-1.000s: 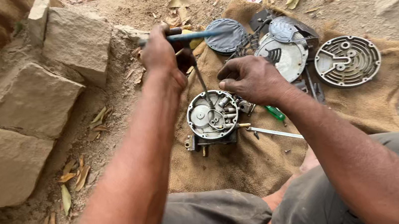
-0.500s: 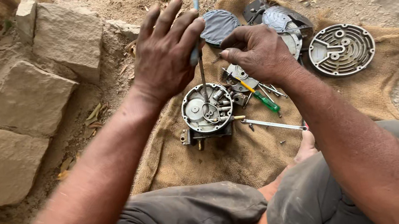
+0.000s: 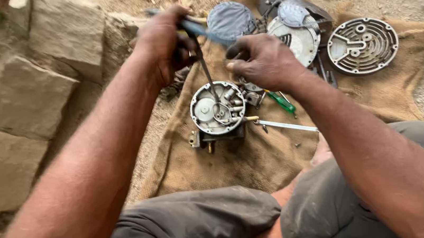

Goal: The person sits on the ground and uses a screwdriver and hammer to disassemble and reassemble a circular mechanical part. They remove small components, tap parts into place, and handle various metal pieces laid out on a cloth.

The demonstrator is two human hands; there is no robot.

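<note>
A round metal carburettor body (image 3: 218, 109) stands open-side up on a piece of burlap (image 3: 259, 156). My left hand (image 3: 163, 44) is shut on the blue handle of a pair of long-nose pliers (image 3: 205, 66), whose thin jaws point down into the body. My right hand (image 3: 264, 62) hovers just above and to the right of the body, fingers curled near the pliers' handle; whether it grips anything I cannot tell.
A ribbed round cover plate (image 3: 362, 45) and other round metal parts (image 3: 295, 32) lie at the back right of the burlap. A green-handled screwdriver (image 3: 280, 101) and a thin metal rod (image 3: 284, 125) lie beside the body. Stone blocks (image 3: 23, 98) stand on the left.
My left hand has closed around the pliers' handle and tilted the tool down into the body. My right hand shifted slightly left and lower. The camera moved closer.
</note>
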